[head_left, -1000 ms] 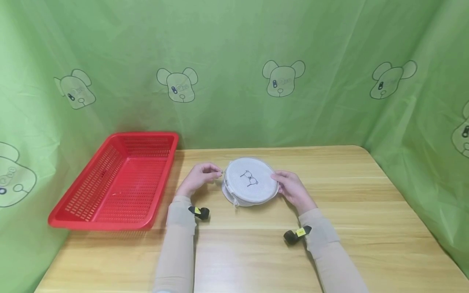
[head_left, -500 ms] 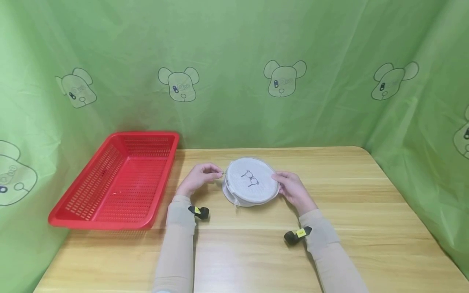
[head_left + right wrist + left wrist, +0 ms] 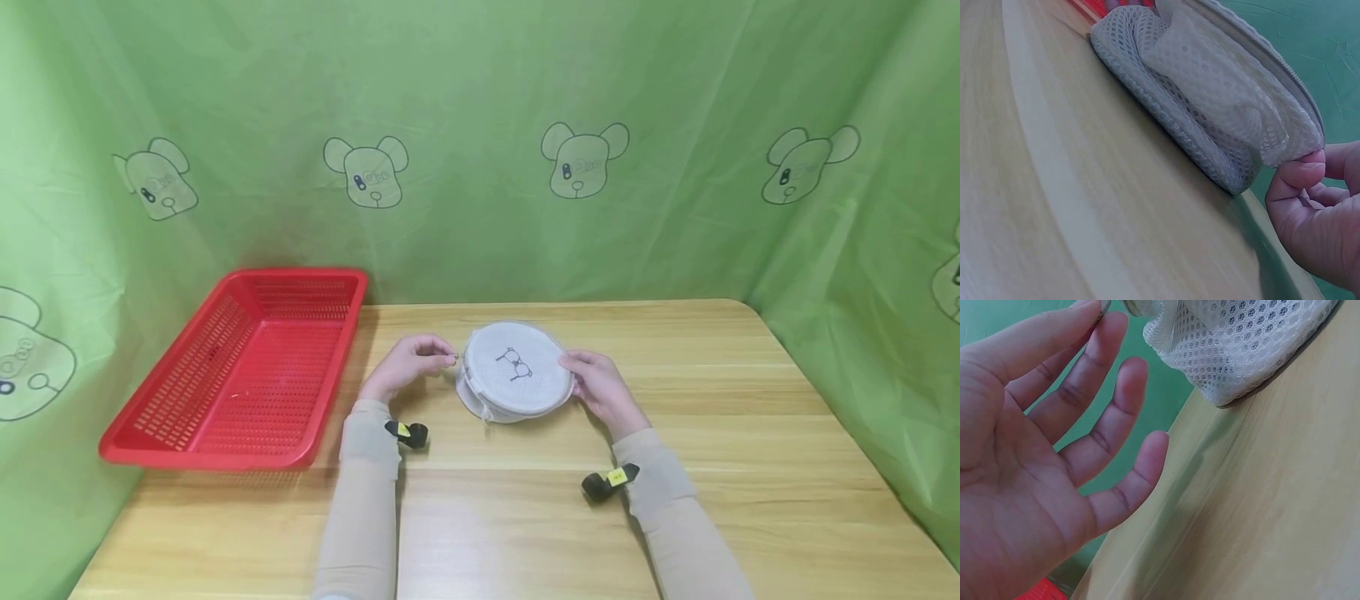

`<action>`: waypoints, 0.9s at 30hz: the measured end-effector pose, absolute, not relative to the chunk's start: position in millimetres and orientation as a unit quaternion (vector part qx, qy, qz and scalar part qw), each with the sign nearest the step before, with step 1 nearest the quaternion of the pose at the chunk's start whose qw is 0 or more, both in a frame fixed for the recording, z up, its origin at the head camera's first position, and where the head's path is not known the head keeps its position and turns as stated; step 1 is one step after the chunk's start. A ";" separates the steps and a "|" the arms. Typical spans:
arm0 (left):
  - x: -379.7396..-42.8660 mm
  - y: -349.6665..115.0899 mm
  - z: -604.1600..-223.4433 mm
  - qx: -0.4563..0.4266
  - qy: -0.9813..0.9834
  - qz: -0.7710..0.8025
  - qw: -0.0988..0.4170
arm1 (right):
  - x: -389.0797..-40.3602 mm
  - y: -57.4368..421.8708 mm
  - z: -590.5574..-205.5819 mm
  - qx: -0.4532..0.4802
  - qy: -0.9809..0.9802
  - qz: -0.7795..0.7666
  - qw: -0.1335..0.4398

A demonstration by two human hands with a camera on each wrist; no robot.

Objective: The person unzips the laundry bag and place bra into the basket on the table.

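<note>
A round mesh laundry bag (image 3: 517,387) in greyish white, with a dark glasses design on top, stands on the table between both hands. A zipper (image 3: 1272,59) runs around its upper rim, and the soft mesh side sags in folds. My left hand (image 3: 405,365) is at the bag's left and pinches the small zipper pull (image 3: 1105,307) between thumb and forefinger, the other fingers loosely bent. At the right edge, my right hand (image 3: 600,385) pinches the top rim between thumb and fingers. The bag's inside is hidden.
A red perforated plastic basket (image 3: 347,350) stands at the left of the wooden table (image 3: 750,467). Green curtains (image 3: 465,75) with bear heads hang behind the table and at both sides. A dark wrist camera (image 3: 414,436) sits on each sleeved forearm.
</note>
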State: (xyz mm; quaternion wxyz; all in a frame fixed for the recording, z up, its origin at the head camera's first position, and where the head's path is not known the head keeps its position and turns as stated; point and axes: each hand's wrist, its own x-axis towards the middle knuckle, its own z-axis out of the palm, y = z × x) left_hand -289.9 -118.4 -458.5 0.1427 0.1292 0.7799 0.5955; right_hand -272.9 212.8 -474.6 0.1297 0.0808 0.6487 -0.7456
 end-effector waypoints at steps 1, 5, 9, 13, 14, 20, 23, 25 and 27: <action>-289.9 -118.4 -458.7 0.131 0.780 0.595 0.142 | -272.8 212.9 -474.6 0.081 0.647 -0.747 0.129; -290.3 -118.6 -459.8 0.136 0.781 0.593 0.141 | -271.9 213.3 -474.2 0.076 0.645 -0.749 0.131; -289.9 -118.5 -459.6 0.137 0.781 0.593 0.142 | -271.7 212.8 -473.6 0.076 0.646 -0.748 0.129; -289.6 -118.7 -459.0 0.140 0.779 0.593 0.145 | -272.4 211.9 -473.4 0.084 0.647 -0.747 0.127; -289.7 -118.8 -459.1 0.142 0.779 0.593 0.146 | -272.5 211.7 -473.5 0.085 0.648 -0.746 0.126; -289.5 -119.2 -458.6 0.154 0.777 0.592 0.148 | -273.2 211.7 -474.3 0.090 0.648 -0.747 0.124; -288.9 -119.5 -458.2 0.156 0.776 0.592 0.150 | -273.1 211.6 -474.4 0.091 0.646 -0.748 0.121; -288.3 -119.6 -458.0 0.157 0.777 0.591 0.151 | -273.0 211.8 -474.5 0.091 0.646 -0.748 0.121; -288.2 -119.9 -458.0 0.158 0.777 0.590 0.152 | -272.9 211.7 -474.5 0.091 0.646 -0.748 0.121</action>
